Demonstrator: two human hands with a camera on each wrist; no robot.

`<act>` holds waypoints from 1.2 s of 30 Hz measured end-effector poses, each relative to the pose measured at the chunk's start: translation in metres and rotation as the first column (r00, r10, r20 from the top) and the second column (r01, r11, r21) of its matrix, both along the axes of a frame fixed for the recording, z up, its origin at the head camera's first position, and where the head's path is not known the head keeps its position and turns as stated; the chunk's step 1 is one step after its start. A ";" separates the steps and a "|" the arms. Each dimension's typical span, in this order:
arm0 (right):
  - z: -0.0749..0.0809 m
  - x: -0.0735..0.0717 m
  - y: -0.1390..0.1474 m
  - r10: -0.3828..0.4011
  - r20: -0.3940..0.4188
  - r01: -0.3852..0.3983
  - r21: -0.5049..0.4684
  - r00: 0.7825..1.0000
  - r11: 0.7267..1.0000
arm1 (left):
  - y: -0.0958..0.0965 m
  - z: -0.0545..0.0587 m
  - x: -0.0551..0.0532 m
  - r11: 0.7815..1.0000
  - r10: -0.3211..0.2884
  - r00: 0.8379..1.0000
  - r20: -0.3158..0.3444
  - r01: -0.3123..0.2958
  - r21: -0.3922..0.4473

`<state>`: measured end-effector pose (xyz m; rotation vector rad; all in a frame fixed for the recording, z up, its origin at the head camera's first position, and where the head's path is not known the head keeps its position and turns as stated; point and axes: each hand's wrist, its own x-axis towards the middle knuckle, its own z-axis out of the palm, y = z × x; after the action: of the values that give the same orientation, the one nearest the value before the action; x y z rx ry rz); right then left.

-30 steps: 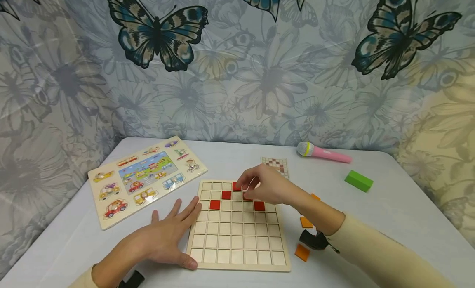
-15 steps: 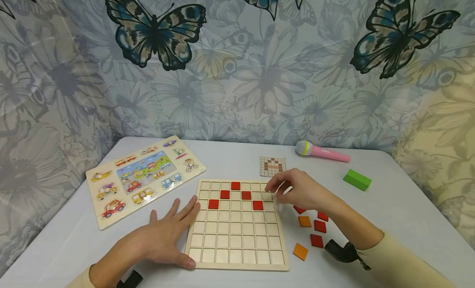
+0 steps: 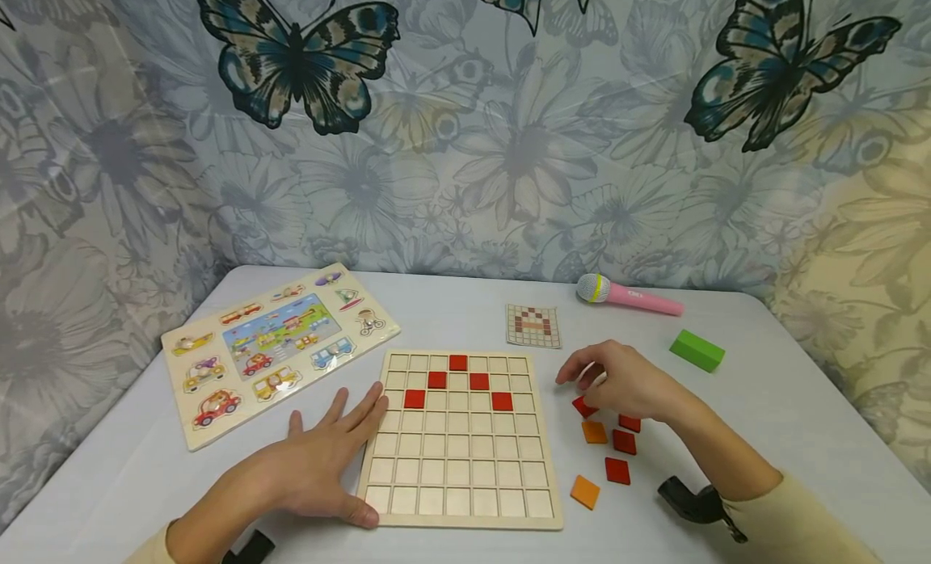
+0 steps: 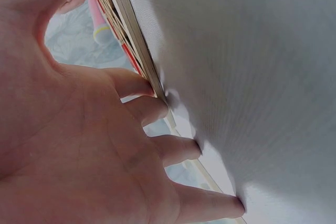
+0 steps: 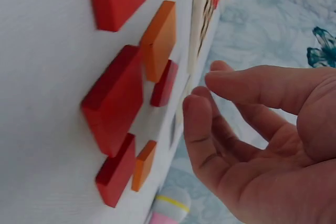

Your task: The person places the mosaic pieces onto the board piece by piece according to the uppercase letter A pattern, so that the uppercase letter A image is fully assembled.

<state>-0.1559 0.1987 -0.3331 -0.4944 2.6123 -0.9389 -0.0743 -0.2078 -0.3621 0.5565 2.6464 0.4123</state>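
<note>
A wooden grid board (image 3: 465, 472) lies flat in the head view. Several red square tiles (image 3: 458, 363) sit in its upper cells, forming a peak. My left hand (image 3: 313, 471) rests with spread fingers along the board's left edge, thumb by the near corner. In the left wrist view its fingertips (image 4: 157, 106) touch the board's side and the tablecloth. Right of the board, my right hand (image 3: 621, 378) hovers over loose red tiles (image 3: 617, 470) and orange tiles (image 3: 585, 492), fingers loosely bent. Nothing is between its thumb and fingers in the right wrist view, where a red tile (image 5: 115, 100) lies nearby.
Behind the board is a small pattern card (image 3: 533, 326). A pink toy microphone (image 3: 643, 299) and a green block (image 3: 697, 351) lie at the back right. On the left is a vehicle picture puzzle (image 3: 280, 350). A butterfly-print cloth (image 3: 524, 144) hangs behind the table.
My right hand has moved right from the board's red tiles to above the loose tiles, uncovering the top of the board and the pattern card. The left hand has stayed at the board's edge.
</note>
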 end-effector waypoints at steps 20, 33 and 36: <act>-0.013 0.001 0.004 0.004 -0.029 0.001 0.139 1.000 0.990 | -0.001 0.002 0.000 1.000 -0.004 1.000 0.010 0.004 0.004; -0.011 -0.004 0.007 0.055 -0.061 -0.045 0.160 0.997 0.986 | 0.000 0.001 -0.001 1.000 0.000 1.000 0.012 0.000 0.003; -0.010 -0.004 0.008 0.056 -0.059 -0.046 0.157 0.997 0.987 | 0.000 0.001 -0.002 1.000 -0.001 1.000 0.011 0.001 0.002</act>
<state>-0.1600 0.2065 -0.3432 -0.5557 2.6880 -0.7076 -0.0759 -0.2078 -0.3615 0.5549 2.6353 0.4171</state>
